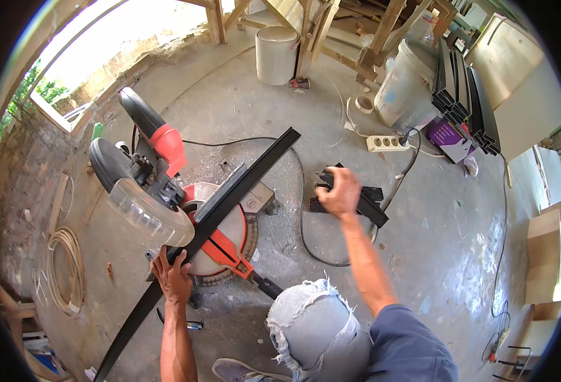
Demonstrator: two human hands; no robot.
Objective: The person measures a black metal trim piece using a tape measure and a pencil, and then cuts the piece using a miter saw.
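A long black channel profile (213,221) lies slantwise across the red and grey miter saw (224,249), along its fence. My left hand (171,275) grips the profile near the saw's left side, fingers over its top. The saw head (164,143) is raised, its clear blade guard (151,213) close above the profile. To the right, my right hand (342,193) is over a small pile of short black profile pieces (371,207) on the floor. Its fingers are curled round the end of one short piece, partly hidden by the hand.
A power strip (387,143) and a tape roll (364,104) lie beyond the pile. Black cable (303,219) loops across the floor between saw and pile. Long black profiles (462,95) rest by a bucket (409,83). Coiled hose (66,270) lies at left.
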